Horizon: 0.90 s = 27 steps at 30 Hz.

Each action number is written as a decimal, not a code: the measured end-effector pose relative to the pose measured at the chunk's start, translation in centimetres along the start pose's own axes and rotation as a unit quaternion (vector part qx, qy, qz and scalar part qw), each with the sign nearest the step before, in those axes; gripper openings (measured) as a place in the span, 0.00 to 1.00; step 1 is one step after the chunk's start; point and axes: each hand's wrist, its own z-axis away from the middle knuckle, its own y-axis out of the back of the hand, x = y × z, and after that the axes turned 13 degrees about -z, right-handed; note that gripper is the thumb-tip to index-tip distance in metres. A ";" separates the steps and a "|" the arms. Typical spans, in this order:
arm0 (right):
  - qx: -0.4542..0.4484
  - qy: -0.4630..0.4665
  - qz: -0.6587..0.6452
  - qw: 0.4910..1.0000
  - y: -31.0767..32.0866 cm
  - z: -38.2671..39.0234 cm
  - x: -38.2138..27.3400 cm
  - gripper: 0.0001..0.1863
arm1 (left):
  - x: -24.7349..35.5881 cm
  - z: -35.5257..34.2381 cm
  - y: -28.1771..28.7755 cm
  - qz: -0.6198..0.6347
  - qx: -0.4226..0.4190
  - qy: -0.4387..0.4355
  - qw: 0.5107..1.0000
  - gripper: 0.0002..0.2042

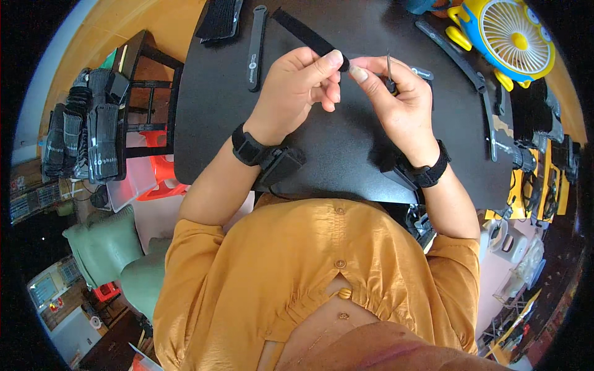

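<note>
A black fabric strap (304, 32) slants up and left over the dark table, its lower end pinched between the thumb and fingers of my left hand (296, 93). My right hand (399, 99) is closed around what looks like small scissors (389, 68), with a thin metal blade pointing up and a dark handle partly hidden in the fingers. Right thumb and index fingertips meet close to the strap's lower end; whether they grip it I cannot tell. Left of the held strap lies a dark grey strap (256, 52). Another strap's end (422, 73) shows behind my right hand.
On the black table (346, 148), a strap pile (219, 21) lies at the far left. More straps (450, 55) lie right, near a yellow-and-blue fan (518, 43). Bundled straps (99, 133) sit left of the table. A green chair (108, 244) stands lower left.
</note>
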 end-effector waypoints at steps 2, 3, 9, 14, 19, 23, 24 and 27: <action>-0.003 0.005 0.001 1.000 0.0 0.0 0.1 0.08 | 0.1 0.1 0.1 -0.025 -0.012 0.006 1.000 0.13; -0.006 0.009 0.003 1.000 0.0 0.0 0.2 0.08 | 0.0 0.0 0.1 -0.025 -0.012 0.006 1.000 0.13; -0.003 0.002 0.022 1.000 -0.1 0.0 0.3 0.08 | -0.2 0.0 -0.1 -0.045 -0.002 0.016 0.999 0.13; -0.001 -0.025 -0.007 1.000 -0.5 0.4 0.8 0.08 | -0.2 0.0 -0.1 -0.025 -0.020 0.016 0.999 0.12; 0.011 -0.013 -0.034 0.999 -0.7 0.5 0.3 0.07 | 0.0 0.1 0.3 -0.041 -0.039 0.012 0.998 0.13; 0.017 0.001 0.021 1.000 -0.2 0.0 0.0 0.06 | 1.1 0.7 -0.3 -0.251 0.081 -0.075 0.962 0.12; 0.033 0.023 0.040 0.998 -0.1 -0.2 -0.1 0.06 | 0.9 0.8 -0.3 -0.252 0.082 -0.076 0.961 0.12; 0.017 0.078 0.096 0.992 0.0 -0.2 -0.7 0.06 | -0.3 0.6 -0.7 -0.273 0.161 -0.241 0.917 0.08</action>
